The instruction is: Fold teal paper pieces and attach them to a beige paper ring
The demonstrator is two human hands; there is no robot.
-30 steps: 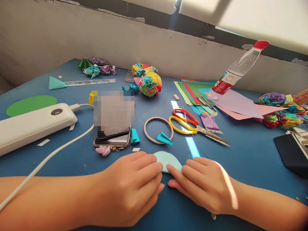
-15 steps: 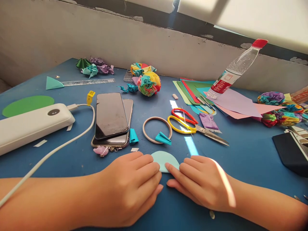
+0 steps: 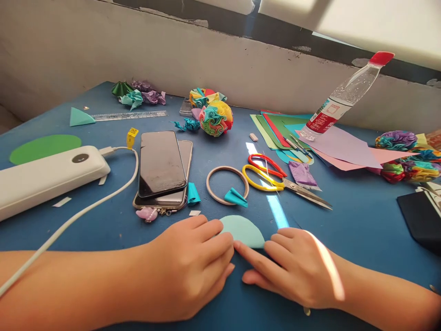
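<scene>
A pale mint half-round piece of paper (image 3: 244, 231) lies on the blue table, its straight edge toward me. My left hand (image 3: 193, 266) covers its left end, fingers closed together on the paper. My right hand (image 3: 292, 266) rests at its right side, index finger stretched out to the straight edge near the left fingertips and thumb apart below. Just beyond the paper are a ring of tape (image 3: 209, 185) and a rolled teal paper piece (image 3: 236, 197) lying on it.
Red and yellow handled scissors (image 3: 303, 193) lie beyond my right hand. Two stacked phones (image 3: 161, 163) and a white power bank (image 3: 51, 177) are at left. A tilted bottle (image 3: 344, 96), paper sheets (image 3: 347, 145) and paper balls (image 3: 216, 118) stand further back.
My right hand has shifted slightly right, while its index finger has slid left along the paper's edge. More of the paper shows. The whole view has shifted a little.
</scene>
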